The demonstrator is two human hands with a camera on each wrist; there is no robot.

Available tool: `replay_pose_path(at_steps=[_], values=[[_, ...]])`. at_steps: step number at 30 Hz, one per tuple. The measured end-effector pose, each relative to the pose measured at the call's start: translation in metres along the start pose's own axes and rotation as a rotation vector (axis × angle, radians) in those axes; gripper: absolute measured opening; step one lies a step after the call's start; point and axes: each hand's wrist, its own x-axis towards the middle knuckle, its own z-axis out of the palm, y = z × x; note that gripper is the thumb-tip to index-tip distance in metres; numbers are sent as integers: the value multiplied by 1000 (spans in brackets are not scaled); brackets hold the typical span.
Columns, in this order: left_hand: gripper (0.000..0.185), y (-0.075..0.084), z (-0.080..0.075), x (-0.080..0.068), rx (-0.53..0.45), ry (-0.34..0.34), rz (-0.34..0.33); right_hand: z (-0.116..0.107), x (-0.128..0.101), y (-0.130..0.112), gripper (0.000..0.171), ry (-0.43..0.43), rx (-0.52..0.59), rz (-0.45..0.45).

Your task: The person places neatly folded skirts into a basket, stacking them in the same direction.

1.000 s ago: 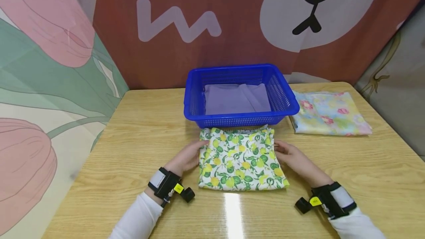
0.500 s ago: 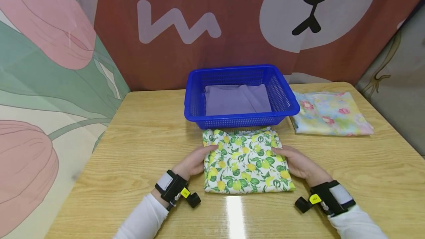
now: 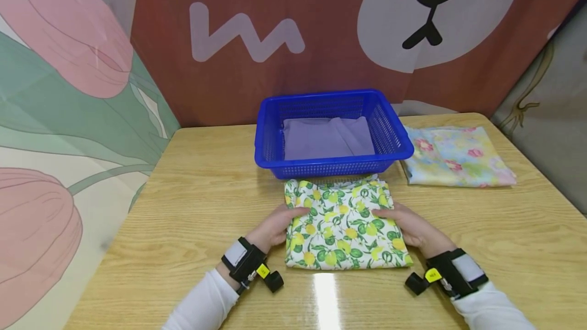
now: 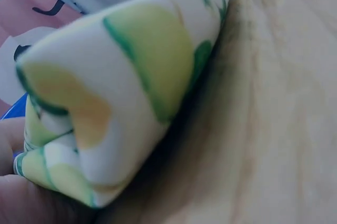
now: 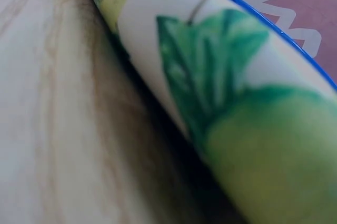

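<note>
A folded lemon-print cloth (image 3: 344, 228) lies on the wooden table (image 3: 206, 192), just in front of a blue basket (image 3: 394, 136). My left hand (image 3: 275, 228) grips its left edge, thumb on top. My right hand (image 3: 408, 229) grips the right edge the same way. Up close in the left wrist view, the cloth's folded edge (image 4: 116, 92) sits against my fingers (image 4: 16, 203). The right wrist view fills with the cloth's rolled edge (image 5: 247, 92), lying on the table with the basket rim (image 5: 274, 26) behind it.
Inside the basket lies a folded purple cloth (image 3: 327, 136). A folded pastel floral cloth (image 3: 458, 157) rests at the table's back right. Printed fabric backdrops stand behind and to the left of the table.
Both hands have gone from beside the lemon-print cloth to gripping its edges, thumbs now on top. The cloth has shifted slightly to the right.
</note>
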Motion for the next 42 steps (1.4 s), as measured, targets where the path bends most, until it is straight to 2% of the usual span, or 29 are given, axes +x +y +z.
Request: replay_pose_path(at_steps=[6,16,25,32,37,42], values=[[46,-2,0,0,-5,39,17,3,-1,-2,69,4,30,3],[47,0,-1,-3,-3,24,51,2,-1,-4,69,-25,32,-15],[47,6,3,-8,-4,23,54,9,-7,-12,67,-80,105,-34],[46,15,9,-17,-27,23,65,16,-13,-20,68,-21,106,-29],[45,24,13,-26,-54,51,97,19,-14,-24,64,-99,88,-89],[45,31,16,-32,-40,11,142,20,-17,-26,58,-161,50,-143]])
